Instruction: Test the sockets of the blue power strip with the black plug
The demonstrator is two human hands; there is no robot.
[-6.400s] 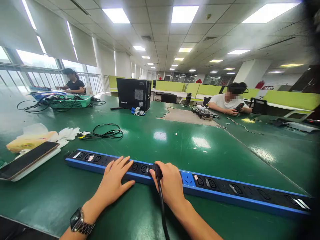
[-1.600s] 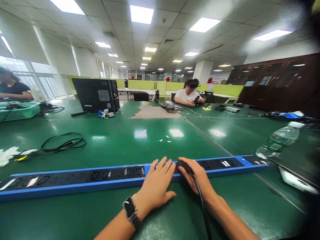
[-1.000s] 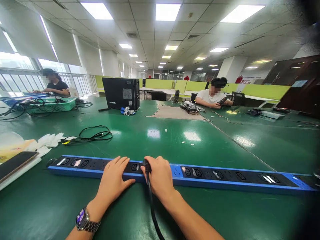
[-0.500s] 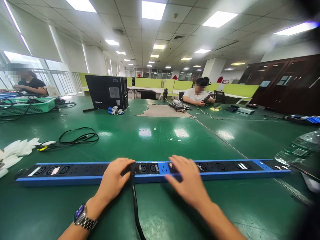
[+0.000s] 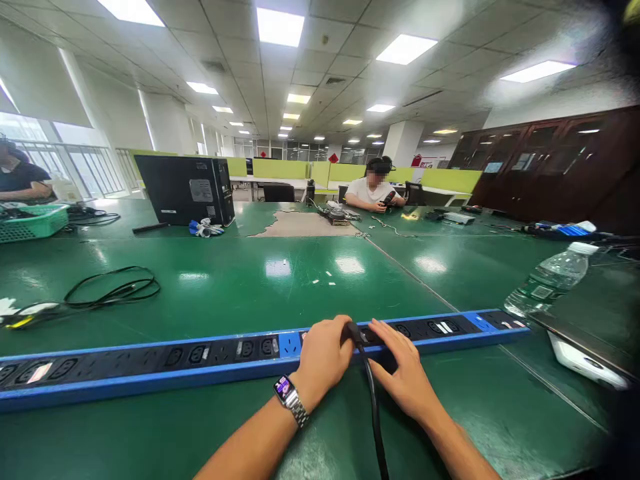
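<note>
A long blue-edged black power strip lies across the green table in front of me. My left hand, with a watch on the wrist, is curled around a black plug that sits on the strip just right of its blue socket section. The plug's black cable runs down toward me between my arms. My right hand lies flat on the strip just right of the plug, fingers stretched out and holding nothing.
A water bottle lies at the right by a white device. A coiled black cable sits at the left. A black computer tower and green basket stand farther back. Two people sit at the table.
The plug passed from my right hand to my left hand. It now sits right of the blue socket section instead of left of it. My right hand opened and rests on the strip.
</note>
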